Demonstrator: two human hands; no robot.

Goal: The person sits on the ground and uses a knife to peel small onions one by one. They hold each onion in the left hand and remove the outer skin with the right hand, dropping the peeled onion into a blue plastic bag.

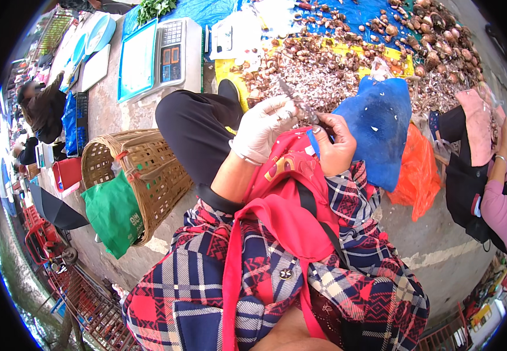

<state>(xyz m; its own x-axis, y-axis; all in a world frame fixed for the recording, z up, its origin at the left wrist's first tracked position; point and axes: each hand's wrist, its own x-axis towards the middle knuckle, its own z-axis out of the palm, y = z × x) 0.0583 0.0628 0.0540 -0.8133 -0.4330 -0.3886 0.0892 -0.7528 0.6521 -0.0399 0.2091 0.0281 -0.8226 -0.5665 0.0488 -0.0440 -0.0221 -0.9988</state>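
My left hand point(269, 127) wears a thin white glove. Its fingertips are pinched together against the side of a narrow, dirt-dark knife blade point(295, 98). The blade slants up and left, and its lower end meets the fingers of my bare right hand point(334, 140), which grip it; any handle is hidden. Whether the gloved fingers hold a small piece too cannot be made out. Both hands are above a red apron point(280, 162) with a printed figure. Beyond them, small brown-and-white vegetable pieces and peelings point(297, 74) cover a yellow sheet point(229, 72).
Left stand a wicker basket point(165, 166) with a green bag point(115, 210) and a digital scale point(181, 57). Blue cloth point(376, 123) covers my right knee, beside an orange plastic bag point(416, 171). Larger brown corms point(438, 39) lie far right. A person in pink point(503, 193) sits at right.
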